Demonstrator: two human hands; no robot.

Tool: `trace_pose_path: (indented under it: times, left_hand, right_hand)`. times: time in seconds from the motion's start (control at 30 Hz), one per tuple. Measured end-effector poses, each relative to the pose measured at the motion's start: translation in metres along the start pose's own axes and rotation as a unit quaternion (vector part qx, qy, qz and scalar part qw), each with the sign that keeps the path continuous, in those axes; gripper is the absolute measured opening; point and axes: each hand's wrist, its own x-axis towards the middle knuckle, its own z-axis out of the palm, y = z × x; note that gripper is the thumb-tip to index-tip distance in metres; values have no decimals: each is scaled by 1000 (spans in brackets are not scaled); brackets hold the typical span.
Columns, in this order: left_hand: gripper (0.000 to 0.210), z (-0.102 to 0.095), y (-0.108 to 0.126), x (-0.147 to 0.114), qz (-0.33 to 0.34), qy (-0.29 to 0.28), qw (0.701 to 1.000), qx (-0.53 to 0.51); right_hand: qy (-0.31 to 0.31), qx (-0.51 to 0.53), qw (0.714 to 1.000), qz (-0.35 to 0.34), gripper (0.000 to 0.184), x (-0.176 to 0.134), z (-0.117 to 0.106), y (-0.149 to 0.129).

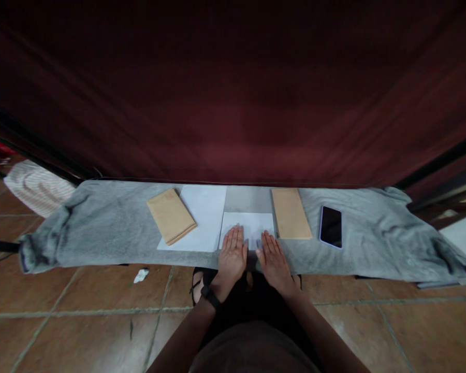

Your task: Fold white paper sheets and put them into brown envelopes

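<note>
Both palms lie flat on a white sheet of paper [252,220], which looks folded and sits at the middle of the cloth. My left hand [234,254] covers its left near part, fingers stretched forward. On its right near part rests my right hand [274,261], fingers out straight and holding nothing. Left of it lie larger white sheets [207,207], partly under a stack of brown envelopes [171,215] set at a slant. To the right of the folded paper is another brown envelope or stack of them [292,215].
A grey cloth [112,223] covers the narrow bench. A phone [331,227] with a dark screen lies at the right. Behind rises a dark red panel [233,129]. Striped fabric [39,186] hangs at the far left, and a crumpled tissue [141,275] lies on the tiled floor.
</note>
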Motion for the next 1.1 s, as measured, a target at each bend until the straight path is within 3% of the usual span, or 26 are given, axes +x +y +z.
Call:
trace_pose_path:
  times: [0.2,0.37,0.6,0.83,1.0,1.1]
  left_hand:
    - [59,23,-6,58,40,-80,996,-1]
    - [58,33,-15,68,23,-79,997,11]
    - [58,37,-19,63,-63,-27,998,-5]
    - [57,32,-21,46,-93,17,995,-21]
    - [55,22,-22,13,-53,16,998,-24]
    - [54,14,-29,-10,0,1,1000,-13]
  right_hand:
    - [-34,34,999,-16,56,70,18,-12]
    - [1,2,1000,-4,57,83,40,-3]
    - [67,-30,995,72,63,77,48,10]
    - [78,-24,993,85,67,79,50,9]
    - [76,-23,993,90,63,76,41,6]
    - [56,-20,997,45,59,58,33,-1]
